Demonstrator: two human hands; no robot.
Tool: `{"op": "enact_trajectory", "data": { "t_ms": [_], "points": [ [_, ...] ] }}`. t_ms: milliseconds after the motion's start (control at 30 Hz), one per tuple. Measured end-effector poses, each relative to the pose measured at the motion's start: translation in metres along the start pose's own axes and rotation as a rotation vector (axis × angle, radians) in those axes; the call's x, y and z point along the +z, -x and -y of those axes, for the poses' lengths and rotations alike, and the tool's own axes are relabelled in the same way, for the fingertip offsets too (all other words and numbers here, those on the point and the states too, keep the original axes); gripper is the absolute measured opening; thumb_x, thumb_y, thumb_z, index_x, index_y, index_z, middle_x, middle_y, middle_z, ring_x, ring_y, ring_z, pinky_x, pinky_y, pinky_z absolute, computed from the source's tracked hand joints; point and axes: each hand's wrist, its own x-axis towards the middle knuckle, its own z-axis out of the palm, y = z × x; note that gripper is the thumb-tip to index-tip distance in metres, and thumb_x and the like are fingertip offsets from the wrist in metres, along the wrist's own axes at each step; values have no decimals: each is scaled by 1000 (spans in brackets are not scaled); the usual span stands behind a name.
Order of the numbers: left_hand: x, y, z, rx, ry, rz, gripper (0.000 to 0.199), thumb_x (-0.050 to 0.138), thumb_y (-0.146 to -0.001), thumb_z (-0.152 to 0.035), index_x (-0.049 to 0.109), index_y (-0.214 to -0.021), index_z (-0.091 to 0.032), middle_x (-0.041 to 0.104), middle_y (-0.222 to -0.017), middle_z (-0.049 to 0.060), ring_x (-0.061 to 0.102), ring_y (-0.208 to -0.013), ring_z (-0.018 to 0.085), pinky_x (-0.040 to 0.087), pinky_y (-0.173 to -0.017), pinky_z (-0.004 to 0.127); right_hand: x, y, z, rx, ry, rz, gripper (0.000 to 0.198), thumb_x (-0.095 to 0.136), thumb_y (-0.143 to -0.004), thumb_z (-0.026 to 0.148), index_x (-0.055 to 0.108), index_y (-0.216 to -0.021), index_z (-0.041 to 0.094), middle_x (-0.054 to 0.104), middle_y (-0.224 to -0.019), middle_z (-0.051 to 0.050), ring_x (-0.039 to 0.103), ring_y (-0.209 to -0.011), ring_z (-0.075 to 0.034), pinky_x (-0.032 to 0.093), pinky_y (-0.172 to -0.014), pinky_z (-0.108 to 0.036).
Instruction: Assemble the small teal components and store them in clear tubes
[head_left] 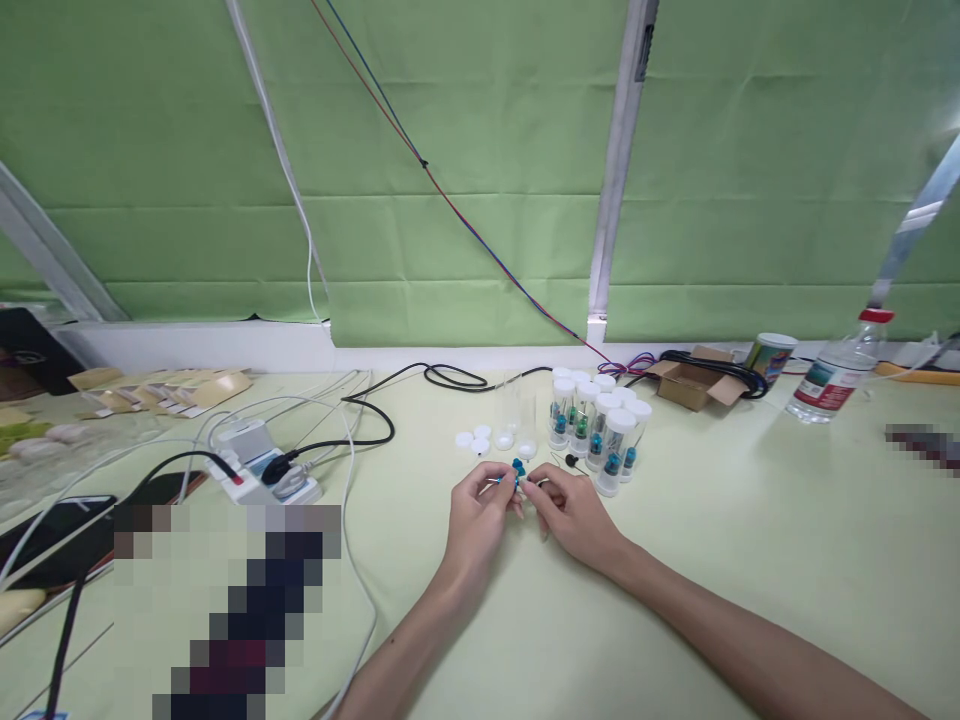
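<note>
My left hand [480, 505] pinches a small blue part [519, 468] between thumb and fingers. From the other side, my right hand [574, 512] is closed at the same part, its fingertips partly hiding it. Just beyond the hands stand two clear tubes without caps, one of them a clear tube [528, 430] close to my fingers. Several round white caps [465, 440] lie left of them. To the right is a cluster of white-capped clear tubes [616, 450] with blue or green parts inside. A small black piece with thin wire [572, 461] lies beside my right hand.
A power strip [259, 470] with plugs and white and black cables [375, 440] spreads over the left side. Phones [56, 525] lie at far left. At the back right are a small cardboard box [694, 385], a green canister [771, 355] and a water bottle [840, 375].
</note>
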Motion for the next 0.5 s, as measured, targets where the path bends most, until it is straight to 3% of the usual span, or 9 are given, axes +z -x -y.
{"op": "enact_trajectory", "data": {
  "t_ms": [300, 500],
  "points": [
    [0, 1, 1, -5, -15, 30, 16, 67, -78, -31, 63, -79, -17, 59, -68, -1, 55, -54, 10, 46, -61, 25, -1, -1, 1, -18, 86, -35, 45, 41, -97, 41, 47, -58, 20, 48, -43, 4, 45, -41, -11, 36, -48, -22],
    [0, -1, 7, 2, -28, 69, 18, 67, -79, -34, 62, -80, -17, 61, -70, 0, 56, -55, 12, 48, -61, 28, 1, -2, -2, 0, 126, -59, 52, 36, -99, 43, 50, -55, 19, 45, -40, 4, 45, -40, -11, 36, -50, -24]
  ]
}}
